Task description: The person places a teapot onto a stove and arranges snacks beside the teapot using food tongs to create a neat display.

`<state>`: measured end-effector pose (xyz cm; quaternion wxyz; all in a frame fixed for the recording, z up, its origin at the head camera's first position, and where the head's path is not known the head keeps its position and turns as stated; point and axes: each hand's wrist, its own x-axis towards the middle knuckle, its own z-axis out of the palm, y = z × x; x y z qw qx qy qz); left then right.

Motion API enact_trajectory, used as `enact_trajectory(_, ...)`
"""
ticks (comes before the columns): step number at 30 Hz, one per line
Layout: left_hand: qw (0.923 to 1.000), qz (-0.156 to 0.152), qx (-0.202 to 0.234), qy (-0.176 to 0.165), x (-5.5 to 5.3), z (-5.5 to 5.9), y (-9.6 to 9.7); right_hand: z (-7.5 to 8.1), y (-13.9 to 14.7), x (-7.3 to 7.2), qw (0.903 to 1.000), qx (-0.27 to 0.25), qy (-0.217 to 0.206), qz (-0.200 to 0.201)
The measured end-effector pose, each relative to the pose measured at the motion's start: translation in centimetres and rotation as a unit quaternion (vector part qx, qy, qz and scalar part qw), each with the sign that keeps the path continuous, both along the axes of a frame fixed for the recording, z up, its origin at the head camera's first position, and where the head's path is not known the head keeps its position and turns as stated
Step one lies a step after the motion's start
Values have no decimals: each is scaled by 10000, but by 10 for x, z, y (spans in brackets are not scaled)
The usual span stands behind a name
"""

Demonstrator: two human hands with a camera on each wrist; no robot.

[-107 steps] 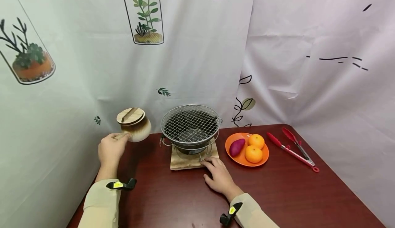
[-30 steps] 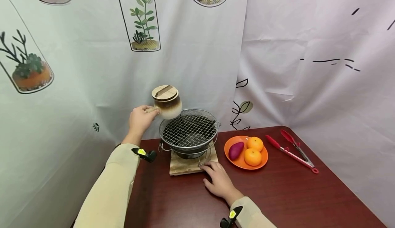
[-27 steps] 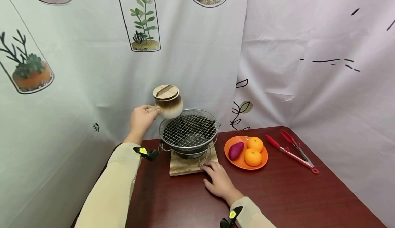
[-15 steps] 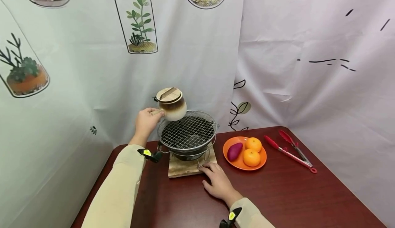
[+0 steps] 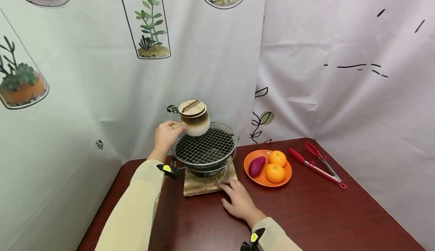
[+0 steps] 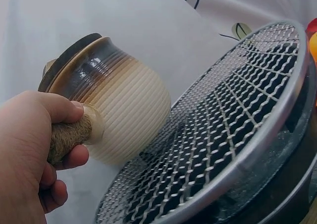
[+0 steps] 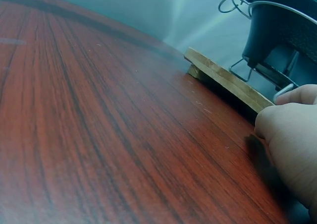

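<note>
My left hand (image 5: 165,137) grips the twine-wrapped side handle (image 6: 74,132) of a small ribbed ceramic teapot (image 5: 198,125), cream below and brown at the neck. A wooden lid (image 5: 192,108) covers it. The pot hangs over the left rear part of a round wire-mesh grill (image 5: 205,147), its base close over the mesh in the left wrist view. The black grill bowl (image 7: 277,30) stands in a wire frame on a wooden board (image 5: 200,187). My right hand (image 5: 239,200) rests at the board's front right edge, fingertips right at the wire foot (image 7: 284,91).
Right of the grill, an orange plate (image 5: 249,171) holds a purple sweet potato (image 5: 256,167) and two oranges (image 5: 275,173). Red-tipped tongs (image 5: 319,167) lie farther right on the dark red table (image 5: 306,213). A printed white curtain (image 5: 217,70) hangs behind the table.
My left hand has carried the teapot from the grill's left side rightward until it hangs above the mesh, lowering slightly relative to the grill lately. My right hand stays at the board's edge.
</note>
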<state>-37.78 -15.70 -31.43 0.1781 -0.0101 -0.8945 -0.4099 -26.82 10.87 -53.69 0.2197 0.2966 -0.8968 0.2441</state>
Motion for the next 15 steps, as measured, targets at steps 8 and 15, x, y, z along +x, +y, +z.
enact_trajectory(8, 9999, 13, -162, -27, -3, -11, 1, -1, -1, 1, 10000, -10, -19, 33)
enact_trajectory(15, 9997, -28, -218, -95, -4, -9, 5, -1, 1, -1, 10000, 10, 31, -3)
